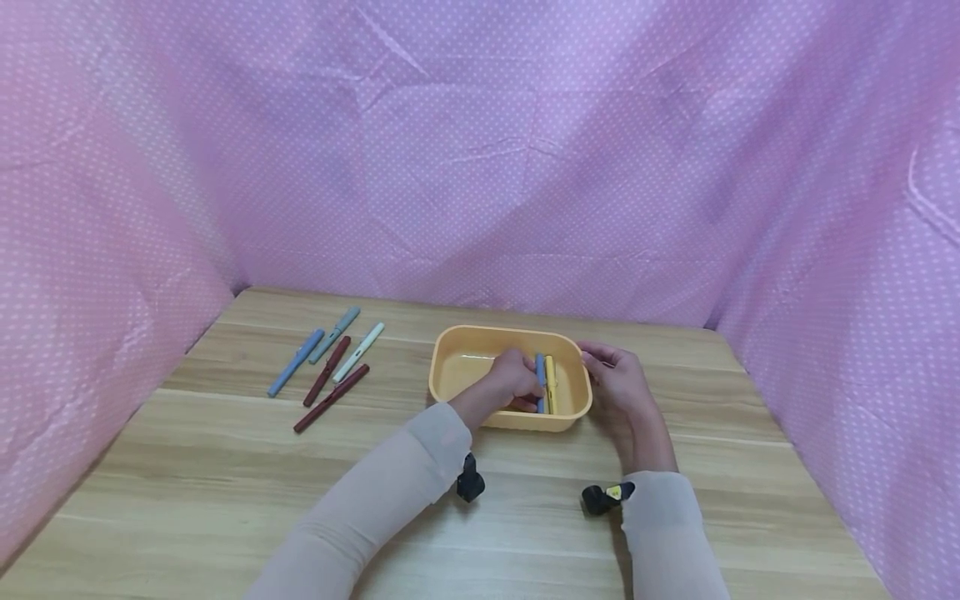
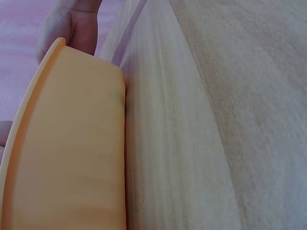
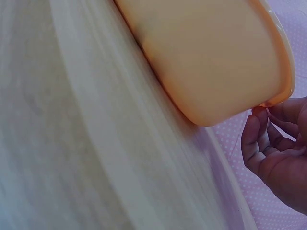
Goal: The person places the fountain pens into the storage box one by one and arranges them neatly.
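A yellow-orange plastic container [image 1: 453,400] stands on the wooden table. My left hand [image 1: 516,375] reaches inside it, curled fingers at the middle of a blue pen [image 1: 540,364]. Beside that pen, at the container's right end, lies a yellow pen [image 1: 551,383]. My right hand [image 1: 621,377] pinches the rim at the right end; in the right wrist view its fingertips [image 3: 259,112] meet the rim's corner. The container's wall [image 2: 72,143] hides most of my left hand in the left wrist view.
Left of the container lie several loose pens: a blue one [image 1: 296,362], a grey-blue one [image 1: 334,335], a pale one [image 1: 358,352] and two dark red ones, one upper [image 1: 327,372], one lower [image 1: 332,398]. Pink dotted cloth [image 1: 480,167] encloses the table [image 1: 225,483].
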`<state>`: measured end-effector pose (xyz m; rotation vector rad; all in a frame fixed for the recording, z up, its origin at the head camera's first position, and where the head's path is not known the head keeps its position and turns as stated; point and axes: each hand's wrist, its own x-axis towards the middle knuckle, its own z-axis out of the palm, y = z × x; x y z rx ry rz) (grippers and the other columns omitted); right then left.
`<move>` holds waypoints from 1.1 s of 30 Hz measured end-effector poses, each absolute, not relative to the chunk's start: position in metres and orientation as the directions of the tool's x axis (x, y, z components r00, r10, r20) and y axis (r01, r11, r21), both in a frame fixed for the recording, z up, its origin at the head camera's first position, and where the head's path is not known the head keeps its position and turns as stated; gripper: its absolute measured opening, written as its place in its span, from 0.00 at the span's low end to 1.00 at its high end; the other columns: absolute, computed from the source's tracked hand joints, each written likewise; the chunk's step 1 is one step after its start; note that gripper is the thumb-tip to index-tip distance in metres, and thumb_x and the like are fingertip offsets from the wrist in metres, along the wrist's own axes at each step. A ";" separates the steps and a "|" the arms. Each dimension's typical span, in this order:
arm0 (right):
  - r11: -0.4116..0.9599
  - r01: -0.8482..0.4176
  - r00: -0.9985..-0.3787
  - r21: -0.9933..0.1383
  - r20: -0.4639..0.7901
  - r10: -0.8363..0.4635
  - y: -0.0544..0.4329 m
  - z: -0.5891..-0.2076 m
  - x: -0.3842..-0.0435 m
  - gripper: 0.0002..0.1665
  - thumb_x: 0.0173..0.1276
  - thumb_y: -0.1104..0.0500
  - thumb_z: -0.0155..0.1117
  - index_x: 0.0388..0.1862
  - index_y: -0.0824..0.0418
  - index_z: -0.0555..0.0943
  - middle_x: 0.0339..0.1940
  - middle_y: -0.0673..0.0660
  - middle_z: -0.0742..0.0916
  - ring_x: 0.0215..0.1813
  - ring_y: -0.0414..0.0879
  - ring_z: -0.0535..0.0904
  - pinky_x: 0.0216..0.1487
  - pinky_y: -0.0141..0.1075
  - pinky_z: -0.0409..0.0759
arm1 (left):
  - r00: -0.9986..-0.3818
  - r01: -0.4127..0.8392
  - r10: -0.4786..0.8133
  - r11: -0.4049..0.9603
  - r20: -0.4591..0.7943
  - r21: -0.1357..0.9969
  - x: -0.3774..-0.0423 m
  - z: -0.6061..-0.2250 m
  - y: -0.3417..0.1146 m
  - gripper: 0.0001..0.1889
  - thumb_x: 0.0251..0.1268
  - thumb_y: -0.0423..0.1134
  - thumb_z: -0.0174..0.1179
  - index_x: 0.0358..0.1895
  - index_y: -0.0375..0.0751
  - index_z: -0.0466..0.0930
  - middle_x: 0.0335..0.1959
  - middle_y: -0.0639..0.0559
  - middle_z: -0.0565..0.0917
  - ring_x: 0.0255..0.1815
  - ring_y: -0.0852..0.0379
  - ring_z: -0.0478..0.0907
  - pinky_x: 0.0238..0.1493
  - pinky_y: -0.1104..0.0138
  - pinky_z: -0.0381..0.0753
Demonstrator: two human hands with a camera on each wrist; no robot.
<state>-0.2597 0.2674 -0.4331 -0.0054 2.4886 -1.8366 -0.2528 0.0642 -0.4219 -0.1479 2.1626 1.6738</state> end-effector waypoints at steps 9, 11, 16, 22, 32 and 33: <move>0.305 0.019 -0.998 -0.952 -0.037 -0.054 0.271 -0.430 -0.258 0.23 0.80 0.58 0.58 0.67 0.68 0.77 0.61 0.67 0.83 0.50 0.40 0.82 0.49 0.27 0.84 | -0.916 -0.325 0.152 0.263 -0.371 0.909 -0.250 -0.419 0.068 0.22 0.57 0.16 0.66 0.54 0.30 0.72 0.32 0.41 0.80 0.23 0.50 0.82 0.23 0.66 0.88; 0.302 0.025 -0.998 -0.953 -0.043 -0.054 0.272 -0.429 -0.257 0.22 0.80 0.59 0.58 0.67 0.68 0.77 0.61 0.67 0.83 0.51 0.42 0.82 0.50 0.27 0.84 | -0.915 -0.328 0.156 0.254 -0.373 0.910 -0.249 -0.418 0.068 0.23 0.57 0.16 0.65 0.55 0.30 0.72 0.32 0.41 0.80 0.24 0.50 0.82 0.24 0.66 0.88; 0.275 0.049 -0.996 -0.960 -0.066 -0.052 0.273 -0.430 -0.256 0.21 0.80 0.59 0.58 0.67 0.67 0.78 0.61 0.65 0.83 0.53 0.44 0.81 0.51 0.28 0.84 | -0.911 -0.330 0.182 0.221 -0.371 0.918 -0.248 -0.415 0.066 0.26 0.57 0.15 0.64 0.60 0.28 0.71 0.33 0.39 0.82 0.24 0.50 0.82 0.27 0.65 0.89; 0.231 0.067 -0.995 -0.971 -0.081 -0.054 0.274 -0.432 -0.254 0.21 0.79 0.59 0.59 0.66 0.67 0.78 0.59 0.64 0.83 0.53 0.44 0.82 0.52 0.29 0.84 | -0.918 -0.284 0.212 0.240 -0.335 0.928 -0.248 -0.409 0.063 0.27 0.57 0.15 0.65 0.60 0.30 0.72 0.33 0.37 0.84 0.25 0.48 0.85 0.30 0.63 0.90; 0.240 0.046 -0.996 -0.970 -0.063 -0.065 0.275 -0.431 -0.252 0.21 0.79 0.59 0.59 0.66 0.67 0.79 0.58 0.64 0.83 0.52 0.44 0.82 0.51 0.30 0.85 | -0.900 -0.226 0.325 0.223 -0.291 0.948 -0.247 -0.389 0.052 0.32 0.60 0.18 0.64 0.68 0.32 0.68 0.43 0.31 0.85 0.38 0.39 0.86 0.44 0.54 0.90; 0.249 0.042 -0.996 -0.968 -0.060 -0.066 0.275 -0.432 -0.252 0.21 0.80 0.59 0.59 0.66 0.67 0.79 0.58 0.64 0.83 0.52 0.44 0.82 0.51 0.29 0.84 | -0.900 -0.218 0.334 0.211 -0.280 0.953 -0.247 -0.387 0.051 0.32 0.60 0.18 0.64 0.68 0.31 0.67 0.46 0.30 0.84 0.41 0.37 0.86 0.44 0.54 0.90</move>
